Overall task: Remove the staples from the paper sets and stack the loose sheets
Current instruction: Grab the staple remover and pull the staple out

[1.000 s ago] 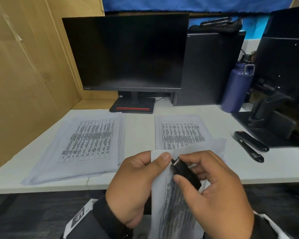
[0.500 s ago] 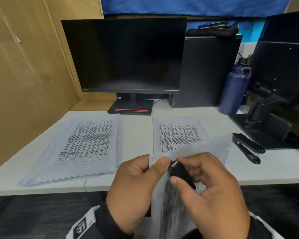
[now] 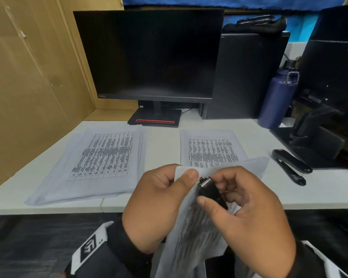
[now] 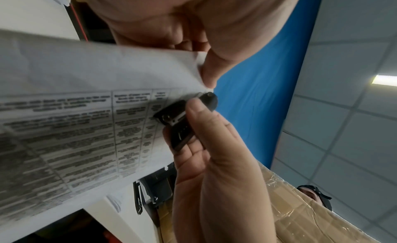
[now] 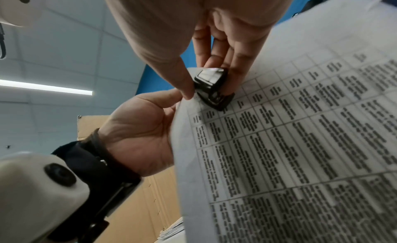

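Note:
My left hand (image 3: 186,177) pinches the top corner of a stapled paper set (image 3: 193,237) held up over the desk's front edge. My right hand (image 3: 211,195) grips a black staple remover (image 3: 209,189), thumb on one side and fingers on the other, with its metal tip at that corner. In the left wrist view the staple remover (image 4: 184,114) lies against the printed paper set (image 4: 86,110). The right wrist view shows the staple remover (image 5: 212,87) at the paper's (image 5: 300,144) edge. The staple itself is hidden. A stack of loose sheets (image 3: 100,157) lies at desk left, and another paper set (image 3: 211,149) at the centre.
A black stapler (image 3: 291,163) lies on the white desk (image 3: 163,145) to the right. Behind stand a dark monitor (image 3: 149,57), a PC tower (image 3: 245,77) and a blue bottle (image 3: 277,97). A cardboard wall (image 3: 28,77) closes the left, and a second monitor's stand (image 3: 319,141) the right.
Both hands stay in place at the paper's corner. The held paper set now hangs more steeply, and the remover's tip has shifted slightly at the corner.

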The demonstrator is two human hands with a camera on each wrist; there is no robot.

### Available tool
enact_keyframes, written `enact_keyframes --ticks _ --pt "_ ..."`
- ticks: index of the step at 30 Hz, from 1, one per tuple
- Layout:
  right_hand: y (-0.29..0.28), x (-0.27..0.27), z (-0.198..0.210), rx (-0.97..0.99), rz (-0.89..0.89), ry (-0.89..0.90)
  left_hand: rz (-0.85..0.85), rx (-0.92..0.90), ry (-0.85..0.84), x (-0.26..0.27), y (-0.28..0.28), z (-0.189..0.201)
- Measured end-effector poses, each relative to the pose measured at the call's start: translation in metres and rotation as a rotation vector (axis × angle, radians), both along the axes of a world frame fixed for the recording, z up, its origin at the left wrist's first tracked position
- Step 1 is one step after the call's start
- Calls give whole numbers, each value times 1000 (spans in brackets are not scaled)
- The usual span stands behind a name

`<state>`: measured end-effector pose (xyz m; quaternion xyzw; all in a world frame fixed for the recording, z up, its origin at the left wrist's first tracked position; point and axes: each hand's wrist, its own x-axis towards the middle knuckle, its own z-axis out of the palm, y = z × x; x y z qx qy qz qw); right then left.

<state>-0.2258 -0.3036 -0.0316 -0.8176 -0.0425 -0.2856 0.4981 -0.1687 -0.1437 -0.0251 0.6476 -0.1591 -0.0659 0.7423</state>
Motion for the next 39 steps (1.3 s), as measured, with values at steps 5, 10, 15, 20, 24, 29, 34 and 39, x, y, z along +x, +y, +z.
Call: enact_keyframes --ticks 5,10,15,20,24,29,34,39 --pt "3 -7 0 114 21 63 -18 40 -44 -7 -3 -4" --pt "4 -4 2 288 115 145 -15 55 -47 -4 -1 -5" --pt "-1 2 4 418 229 230 9 77 -21 0 0 -10" --pt "-4 6 2 404 235 262 -6 13 54 4 0 -15" --pt "-5 9 0 449 236 311 1 -3 84 6 -1 -17" --pt "-8 12 1 643 282 391 -4 -82 182 8 -2 -19" --pt "-18 16 -2 307 252 319 3 -43 211 10 -3 -21" --pt "-46 20 -3 -377 76 111 103 -7 282 21 3 -20"
